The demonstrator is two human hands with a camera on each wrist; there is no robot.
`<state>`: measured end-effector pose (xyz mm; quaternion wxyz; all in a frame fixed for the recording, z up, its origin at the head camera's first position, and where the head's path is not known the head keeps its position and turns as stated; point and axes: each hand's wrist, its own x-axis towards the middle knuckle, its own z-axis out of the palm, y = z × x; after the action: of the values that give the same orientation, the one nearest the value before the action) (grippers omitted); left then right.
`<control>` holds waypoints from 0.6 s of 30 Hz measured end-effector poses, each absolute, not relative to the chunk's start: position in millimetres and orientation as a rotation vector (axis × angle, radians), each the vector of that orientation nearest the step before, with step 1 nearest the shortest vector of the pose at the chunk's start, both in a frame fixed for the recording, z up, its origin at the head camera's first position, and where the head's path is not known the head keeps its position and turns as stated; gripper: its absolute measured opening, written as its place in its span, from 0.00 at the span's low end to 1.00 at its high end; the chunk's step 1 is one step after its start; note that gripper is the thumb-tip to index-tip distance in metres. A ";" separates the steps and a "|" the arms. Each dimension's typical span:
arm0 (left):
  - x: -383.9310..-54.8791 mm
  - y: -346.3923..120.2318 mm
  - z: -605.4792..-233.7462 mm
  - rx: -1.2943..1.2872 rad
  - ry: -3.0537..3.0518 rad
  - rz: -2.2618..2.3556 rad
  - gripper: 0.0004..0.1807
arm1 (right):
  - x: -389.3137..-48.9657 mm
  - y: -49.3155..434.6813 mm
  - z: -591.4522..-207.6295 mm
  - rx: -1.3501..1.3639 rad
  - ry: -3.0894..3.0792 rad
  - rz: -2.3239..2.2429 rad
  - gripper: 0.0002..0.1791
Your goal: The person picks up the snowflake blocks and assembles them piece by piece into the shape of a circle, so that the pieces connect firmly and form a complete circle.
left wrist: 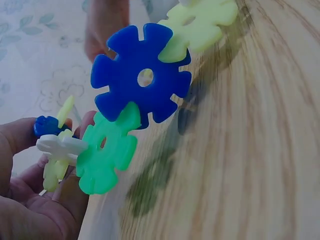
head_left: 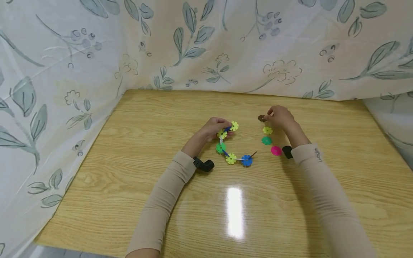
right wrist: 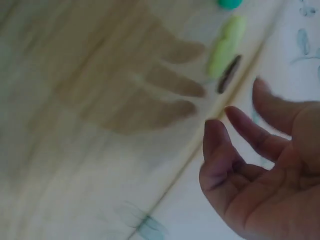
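A curved chain of notched plastic discs, slotted edge to edge, hangs from my left hand [head_left: 217,128]. The thumb and fingers of that hand pinch it near its far end, at a dark blue disc [left wrist: 46,126] beside a yellow disc [head_left: 234,125]. Along the chain come white, green [left wrist: 107,152], blue and yellow pieces, then a lighter blue disc [head_left: 247,160] with a brown disc [head_left: 254,155] set edge-on at the other end. My right hand [head_left: 281,116] reaches over a loose brown disc [right wrist: 229,74], its fingers spread apart beside it with a gap showing in the right wrist view.
Loose discs lie in a row toward me from the brown one: yellow [head_left: 267,130], green [head_left: 266,140] and pink [head_left: 276,151]. Beneath is a wood-grain table [head_left: 145,118]. A leaf-patterned cloth [head_left: 206,46] hangs along its back and left edges.
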<state>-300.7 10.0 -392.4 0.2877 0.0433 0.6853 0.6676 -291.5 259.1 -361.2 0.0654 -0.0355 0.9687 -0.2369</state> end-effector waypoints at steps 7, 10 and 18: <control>-299.5 11.0 -394.3 0.127 1.808 1.799 0.13 | -302.7 258.6 -369.4 -0.132 2.831 -0.747 0.22; -298.9 11.7 -394.3 0.131 1.813 1.792 0.13 | -306.1 255.7 -372.3 -0.141 2.828 -0.770 0.18; -299.4 9.2 -394.7 0.133 1.801 1.830 0.14 | -304.0 244.6 -370.5 -0.133 2.741 -0.842 0.17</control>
<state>-299.4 9.2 -394.7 0.2815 0.0497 0.6723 0.6829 -304.0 244.6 -370.5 0.1352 -0.0458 0.9461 -0.2908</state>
